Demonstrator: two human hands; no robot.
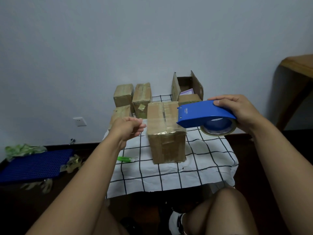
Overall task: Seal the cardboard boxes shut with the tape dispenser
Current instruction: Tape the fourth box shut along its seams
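A closed cardboard box [166,145] stands upright on the small table with the checked cloth [169,175]. My right hand [240,109] grips the blue tape dispenser [201,114] just right of the box top, its tape roll [218,128] hanging below. A strip of clear tape [160,128] runs from the dispenser's mouth across the box's near top edge. My left hand [128,128] is left of the box with its fingers curled, pinching the strip's free end.
Three taped boxes [141,97] stand at the table's back left. An open box [186,85] and a small box [188,98] are at the back right. A green object [125,159] lies on the cloth. On the floor at left lies a blue mat [33,165]; wooden furniture [298,68] stands at right.
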